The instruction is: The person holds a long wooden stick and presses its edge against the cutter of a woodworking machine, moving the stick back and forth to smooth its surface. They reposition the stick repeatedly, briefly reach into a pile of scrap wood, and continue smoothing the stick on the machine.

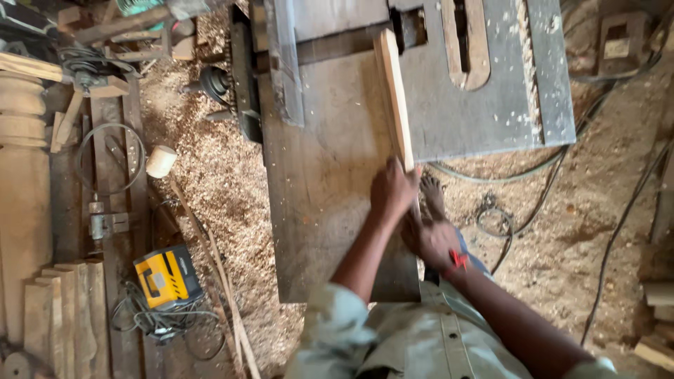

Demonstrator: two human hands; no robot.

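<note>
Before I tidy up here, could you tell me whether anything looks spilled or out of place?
Yes: sawdust and shavings cover the floor beside the machine table, and cables trail loose through them near a bare foot.

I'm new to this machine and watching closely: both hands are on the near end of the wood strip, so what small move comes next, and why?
Probably a short, steady push forward. The wooden strip lies along the machine table, its far end near the dark opening at the top. The left hand presses on its near end and the right hand grips behind, so both are placed to feed it away from the body.
</note>
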